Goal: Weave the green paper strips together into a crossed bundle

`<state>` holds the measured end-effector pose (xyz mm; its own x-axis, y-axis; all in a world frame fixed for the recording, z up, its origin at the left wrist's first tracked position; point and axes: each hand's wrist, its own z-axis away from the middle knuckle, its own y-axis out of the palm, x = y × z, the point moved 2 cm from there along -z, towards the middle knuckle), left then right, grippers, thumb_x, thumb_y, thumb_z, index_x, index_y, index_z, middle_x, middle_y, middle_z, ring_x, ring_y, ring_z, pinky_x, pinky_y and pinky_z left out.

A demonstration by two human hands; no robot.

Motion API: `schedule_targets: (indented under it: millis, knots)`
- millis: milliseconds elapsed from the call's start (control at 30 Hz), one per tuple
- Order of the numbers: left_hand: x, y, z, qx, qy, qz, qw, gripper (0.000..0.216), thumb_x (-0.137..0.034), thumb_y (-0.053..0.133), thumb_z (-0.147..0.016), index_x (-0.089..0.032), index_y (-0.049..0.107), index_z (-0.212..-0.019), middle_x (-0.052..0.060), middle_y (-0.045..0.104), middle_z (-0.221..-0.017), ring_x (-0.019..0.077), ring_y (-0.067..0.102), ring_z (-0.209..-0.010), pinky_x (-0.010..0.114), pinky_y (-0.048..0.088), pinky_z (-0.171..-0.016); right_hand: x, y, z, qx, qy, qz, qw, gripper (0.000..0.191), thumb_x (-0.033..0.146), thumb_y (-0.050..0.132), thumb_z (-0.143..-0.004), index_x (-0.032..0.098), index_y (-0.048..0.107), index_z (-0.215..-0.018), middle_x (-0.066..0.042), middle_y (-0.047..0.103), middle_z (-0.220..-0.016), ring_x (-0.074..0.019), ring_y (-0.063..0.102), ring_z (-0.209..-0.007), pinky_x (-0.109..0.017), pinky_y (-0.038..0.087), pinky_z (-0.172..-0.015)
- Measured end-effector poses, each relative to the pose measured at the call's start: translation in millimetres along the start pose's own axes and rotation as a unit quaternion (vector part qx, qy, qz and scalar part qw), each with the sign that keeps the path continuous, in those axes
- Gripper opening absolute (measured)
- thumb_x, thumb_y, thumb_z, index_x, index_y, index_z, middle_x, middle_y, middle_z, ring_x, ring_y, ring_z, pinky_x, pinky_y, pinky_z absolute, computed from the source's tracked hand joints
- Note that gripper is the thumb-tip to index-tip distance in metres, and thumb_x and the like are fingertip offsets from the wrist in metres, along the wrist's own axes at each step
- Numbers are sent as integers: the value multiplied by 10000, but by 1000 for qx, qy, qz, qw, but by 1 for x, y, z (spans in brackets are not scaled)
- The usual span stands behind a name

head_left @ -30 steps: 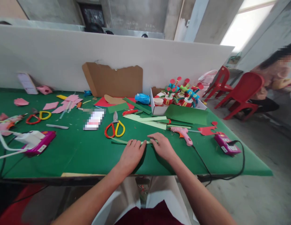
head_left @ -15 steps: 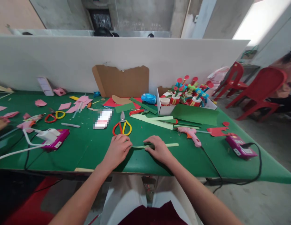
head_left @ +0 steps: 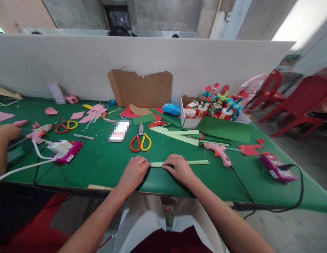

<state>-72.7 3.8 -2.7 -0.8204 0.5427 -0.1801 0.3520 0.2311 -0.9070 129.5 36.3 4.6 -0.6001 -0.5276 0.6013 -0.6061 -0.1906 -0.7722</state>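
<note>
A narrow light green paper strip (head_left: 156, 164) lies along the table between my hands, its far end reaching out to the right. My left hand (head_left: 135, 173) pinches the strip's left end, fingers closed. My right hand (head_left: 178, 169) grips it nearer the middle with thumb and fingers closed on it. Just beyond my left hand rest scissors (head_left: 140, 137) with one red and one yellow handle. A pink glue gun (head_left: 218, 150) lies to the right of my right hand. Light green paper pieces (head_left: 176, 135) are spread farther back.
A white box (head_left: 188, 121) of colourful paper figures stands at the back right, near dark green paper (head_left: 223, 129). Purple power strips (head_left: 276, 168) with cables sit at both sides. A phone (head_left: 119, 131) lies left of the scissors. Another person's hand (head_left: 7, 131) is at far left.
The strip between my hands now lies flatter, with its face showing. My hands have barely moved. The view has shifted slightly, and the other person's hand shows more at left.
</note>
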Motion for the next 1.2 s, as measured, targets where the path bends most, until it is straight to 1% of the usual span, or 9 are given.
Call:
schedule_targets:
  millis: [267, 467, 567, 667, 833, 1033, 1200]
  knots:
    - [6, 1, -1, 13, -29, 56, 998, 254, -218, 434, -935, -198, 682, -884, 55, 624, -863, 176, 512, -829, 324, 390, -745, 1, -4, -3, 0, 49, -34, 998, 83, 157, 673, -806, 205, 710, -750, -18, 693, -777, -150, 616, -794, -278, 424, -759]
    - [8, -2, 2, 25, -28, 59, 998, 247, -222, 450, -931, -211, 697, -924, 61, 621, -871, 181, 515, -842, 323, 391, -742, 4, -4, 0, 6, 27, 11, 1000, 88, 181, 652, -830, 205, 719, -778, -40, 693, -808, -167, 605, -818, -295, 422, -767]
    - [10, -3, 2, 30, -32, 68, 997, 241, -221, 460, -927, -210, 701, -927, 61, 622, -874, 180, 517, -842, 321, 394, -745, 4, -4, 0, 7, 30, -4, 1000, 92, 184, 651, -832, 202, 717, -770, -37, 695, -804, -161, 607, -807, -286, 427, -768]
    - [13, -2, 1, 25, -48, 96, 994, 237, -230, 471, -923, -205, 703, -882, 56, 623, -864, 175, 528, -839, 318, 403, -760, 5, -5, -2, 10, 51, -14, 999, 88, 182, 655, -828, 199, 711, -763, -30, 692, -790, -154, 610, -799, -272, 427, -764]
    - [16, -3, -4, 31, -94, 132, 986, 250, -259, 473, -919, -195, 693, -819, 52, 627, -833, 174, 542, -824, 315, 411, -752, 8, -8, -6, 37, 96, 32, 994, 98, 219, 626, -854, 195, 699, -794, -32, 676, -806, -157, 601, -810, -261, 401, -729]
    - [19, -7, -10, 66, -137, 132, 980, 231, -307, 505, -894, -207, 675, -775, 35, 651, -831, 179, 551, -837, 329, 398, -766, 13, -10, -13, 66, 130, 75, 987, 123, 254, 590, -875, 201, 671, -800, -35, 671, -832, -163, 591, -814, -262, 373, -697]
    - [21, -7, -14, 76, -164, 130, 975, 197, -305, 552, -861, -211, 663, -729, 19, 649, -811, 177, 549, -829, 330, 386, -775, 16, -11, -18, 87, 170, 101, 976, 111, 272, 617, -849, 204, 656, -770, -39, 674, -822, -172, 591, -788, -262, 358, -651]
